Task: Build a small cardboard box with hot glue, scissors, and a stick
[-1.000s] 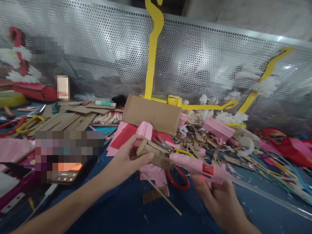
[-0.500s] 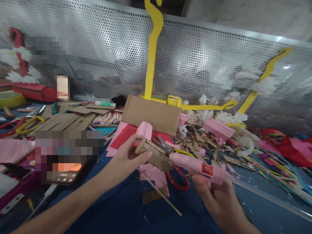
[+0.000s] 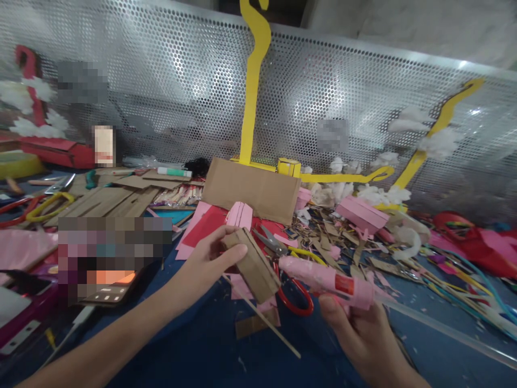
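Note:
My left hand (image 3: 220, 253) is closed on a small brown cardboard box (image 3: 256, 264), thumb on its near side and fingers behind it. The box tilts down to the right. In my right hand (image 3: 355, 323) is a pink hot glue gun (image 3: 327, 277), its nozzle pointing left close to the box's right edge. A clear glue stick (image 3: 444, 320) runs out of its back end. Behind the box lie scissors (image 3: 297, 296) with red and yellow handles. A thin wooden stick (image 3: 270, 326) and a cardboard scrap (image 3: 254, 324) rest on the blue surface below.
A large cardboard piece (image 3: 250, 188) stands in front of a tall yellow hook shape (image 3: 250, 97). Cardboard scraps (image 3: 335, 231) are strewn at the right beside a pink paper box (image 3: 361, 213). At the left lies a phone (image 3: 109, 293). A perforated metal panel (image 3: 161, 81) closes off the back.
The cardboard box has turned in my left hand, its right end swinging down and toward me. My right hand and the glue gun have hardly moved.

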A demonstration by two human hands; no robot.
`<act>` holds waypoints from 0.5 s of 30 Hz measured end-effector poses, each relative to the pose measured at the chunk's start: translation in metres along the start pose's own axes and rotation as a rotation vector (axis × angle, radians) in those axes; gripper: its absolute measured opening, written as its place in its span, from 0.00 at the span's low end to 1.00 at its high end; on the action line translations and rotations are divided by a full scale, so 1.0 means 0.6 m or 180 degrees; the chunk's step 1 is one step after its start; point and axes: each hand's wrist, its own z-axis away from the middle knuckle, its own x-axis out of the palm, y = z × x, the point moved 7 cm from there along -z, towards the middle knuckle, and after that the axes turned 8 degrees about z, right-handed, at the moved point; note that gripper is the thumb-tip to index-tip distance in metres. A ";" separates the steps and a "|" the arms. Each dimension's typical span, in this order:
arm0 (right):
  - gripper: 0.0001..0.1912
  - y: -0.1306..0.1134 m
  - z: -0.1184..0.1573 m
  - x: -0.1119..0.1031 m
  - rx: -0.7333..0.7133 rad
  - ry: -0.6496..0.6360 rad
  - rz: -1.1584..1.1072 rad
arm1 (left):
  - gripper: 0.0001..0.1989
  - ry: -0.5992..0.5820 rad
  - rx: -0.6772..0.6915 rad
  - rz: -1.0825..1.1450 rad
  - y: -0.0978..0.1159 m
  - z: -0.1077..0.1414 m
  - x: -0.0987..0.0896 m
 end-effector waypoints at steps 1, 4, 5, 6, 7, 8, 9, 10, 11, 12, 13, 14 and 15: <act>0.20 0.002 0.002 0.000 -0.0002 0.0003 -0.0026 | 0.19 0.0021 -0.0053 0.0021 -0.001 0.001 0.000; 0.17 0.009 0.010 0.004 -0.0022 -0.0040 -0.0115 | 0.20 0.0097 -0.0254 0.0053 -0.005 0.003 0.001; 0.16 0.010 0.013 0.007 -0.0066 -0.0096 -0.0150 | 0.21 0.0115 -0.0288 0.0062 -0.005 0.004 0.001; 0.15 0.009 0.015 0.009 -0.0129 -0.0143 -0.0189 | 0.21 0.0108 -0.0312 0.0071 -0.006 0.004 0.001; 0.14 0.008 0.017 0.012 -0.0204 -0.0193 -0.0231 | 0.21 0.0077 -0.0329 0.0075 -0.007 0.004 0.003; 0.13 0.007 0.019 0.013 -0.0258 -0.0236 -0.0268 | 0.21 0.0024 -0.0347 0.0076 -0.008 0.004 0.004; 0.12 0.006 0.020 0.014 -0.0280 -0.0251 -0.0290 | 0.21 -0.0034 -0.0360 0.0074 -0.008 0.004 0.006; 0.12 0.007 0.020 0.014 -0.0263 -0.0252 -0.0301 | 0.22 -0.0080 -0.0380 0.0063 -0.009 0.004 0.008; 0.11 0.008 0.020 0.013 -0.0202 -0.0252 -0.0315 | 0.22 -0.0113 -0.0404 0.0042 -0.009 0.005 0.009; 0.11 0.011 0.021 0.014 -0.0108 -0.0276 -0.0337 | 0.23 -0.0136 -0.0423 0.0021 -0.009 0.006 0.010; 0.11 0.013 0.021 0.015 -0.0008 -0.0313 -0.0396 | 0.23 -0.0163 -0.0430 0.0009 -0.008 0.006 0.011; 0.12 0.016 0.022 0.018 0.0107 -0.0375 -0.0493 | 0.23 -0.0200 -0.0432 0.0007 -0.007 0.007 0.013; 0.14 0.020 0.023 0.022 0.0236 -0.0470 -0.0614 | 0.24 -0.0247 -0.0434 0.0011 -0.006 0.008 0.016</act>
